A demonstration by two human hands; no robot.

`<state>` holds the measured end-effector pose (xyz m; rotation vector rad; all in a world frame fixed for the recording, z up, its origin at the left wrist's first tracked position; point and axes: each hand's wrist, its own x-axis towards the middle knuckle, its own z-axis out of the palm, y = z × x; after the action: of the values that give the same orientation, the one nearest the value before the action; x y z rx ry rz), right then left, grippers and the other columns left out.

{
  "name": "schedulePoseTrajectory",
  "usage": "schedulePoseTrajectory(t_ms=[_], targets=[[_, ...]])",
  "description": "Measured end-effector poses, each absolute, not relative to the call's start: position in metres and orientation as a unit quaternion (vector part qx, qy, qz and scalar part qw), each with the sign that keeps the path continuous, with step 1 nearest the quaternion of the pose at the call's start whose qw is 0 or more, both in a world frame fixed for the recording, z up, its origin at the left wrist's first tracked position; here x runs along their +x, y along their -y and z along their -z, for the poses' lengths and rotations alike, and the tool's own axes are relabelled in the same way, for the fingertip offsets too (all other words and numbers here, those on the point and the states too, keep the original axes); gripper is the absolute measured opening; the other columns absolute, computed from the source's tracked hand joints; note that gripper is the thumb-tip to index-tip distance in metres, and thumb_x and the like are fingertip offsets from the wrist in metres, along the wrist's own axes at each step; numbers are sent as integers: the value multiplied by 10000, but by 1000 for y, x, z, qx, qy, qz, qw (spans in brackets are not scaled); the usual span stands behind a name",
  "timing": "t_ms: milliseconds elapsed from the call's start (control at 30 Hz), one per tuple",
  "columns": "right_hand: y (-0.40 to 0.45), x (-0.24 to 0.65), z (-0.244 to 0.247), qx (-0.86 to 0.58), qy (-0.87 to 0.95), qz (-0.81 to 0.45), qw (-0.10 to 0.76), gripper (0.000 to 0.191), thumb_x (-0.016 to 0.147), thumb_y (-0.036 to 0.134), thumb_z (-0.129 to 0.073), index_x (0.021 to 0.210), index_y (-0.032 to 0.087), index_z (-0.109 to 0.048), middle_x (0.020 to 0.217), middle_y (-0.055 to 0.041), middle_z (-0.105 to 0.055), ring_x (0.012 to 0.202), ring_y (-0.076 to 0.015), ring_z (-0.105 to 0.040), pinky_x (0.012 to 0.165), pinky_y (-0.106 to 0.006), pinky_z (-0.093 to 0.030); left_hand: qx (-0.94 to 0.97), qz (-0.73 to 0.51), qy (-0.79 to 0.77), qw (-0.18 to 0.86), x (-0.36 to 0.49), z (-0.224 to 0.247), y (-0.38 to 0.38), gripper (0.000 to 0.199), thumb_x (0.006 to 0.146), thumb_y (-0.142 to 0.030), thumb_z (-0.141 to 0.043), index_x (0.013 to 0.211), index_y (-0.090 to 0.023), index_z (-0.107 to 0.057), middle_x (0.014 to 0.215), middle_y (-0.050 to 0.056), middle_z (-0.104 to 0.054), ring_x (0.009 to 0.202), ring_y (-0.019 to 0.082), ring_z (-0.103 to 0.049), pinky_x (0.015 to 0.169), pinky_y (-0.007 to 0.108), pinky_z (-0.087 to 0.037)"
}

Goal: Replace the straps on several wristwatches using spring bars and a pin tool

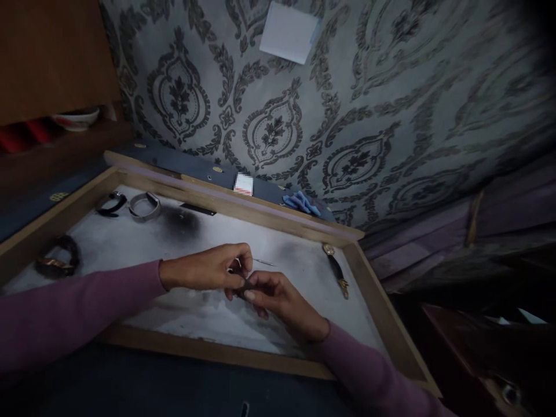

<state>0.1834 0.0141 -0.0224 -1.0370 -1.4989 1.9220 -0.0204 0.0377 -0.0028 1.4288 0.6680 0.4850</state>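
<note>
Over the middle of a wooden-framed tray with a white floor, both hands meet on a small dark strap-like piece. My left hand pinches it from the left with curled fingers. From the right, my right hand grips it between thumb and fingers. Most of the piece is hidden by the fingers. A thin silver pointed tool shows just beyond the left fingertips; whether it lies on the tray or is held, I cannot tell.
Inside the tray lie a black-strapped watch, a grey band watch, a dark chunky watch, a gold-cased watch and a flat black strip. Behind its raised wooden rim are a small white box and a blue cloth.
</note>
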Motion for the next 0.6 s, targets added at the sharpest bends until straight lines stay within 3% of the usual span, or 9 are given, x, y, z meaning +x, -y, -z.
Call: schedulePoseTrajectory(t_ms=[133,233,400,600], targets=[[-17,187,23,-362,531,-714,279,267,761,355,-771,731,132,-626,658,31,-571,465,-31,-414,446,-168,-315,672,-224,-324,627,-33,-8,-48,239,728,-168,-495,964,-175,-533,979,41,-568,878,177,-562,591,222,-459],[-19,191,22,-330,519,-728,303,279,761,365,-773,717,137,-617,691,14,-616,459,-33,-425,446,-174,-317,722,-174,-340,576,-42,-11,-56,333,715,-125,-481,1018,-188,-603,1059,30,-610,1005,194,-535,725,231,-443],[-18,195,19,-306,504,-748,304,277,755,366,-781,723,149,-611,686,-7,-660,508,-67,-492,492,-194,-380,695,-162,-247,656,-38,1,-58,250,803,-234,-567,1038,-183,-635,897,22,-660,900,177,-579,804,264,-432],[-15,194,18,-299,462,-774,313,266,756,364,-784,726,154,-623,678,-12,-679,524,-73,-529,495,-184,-404,618,-111,-246,738,-33,6,-53,186,786,-272,-616,958,-204,-641,868,14,-645,798,144,-575,608,204,-408]])
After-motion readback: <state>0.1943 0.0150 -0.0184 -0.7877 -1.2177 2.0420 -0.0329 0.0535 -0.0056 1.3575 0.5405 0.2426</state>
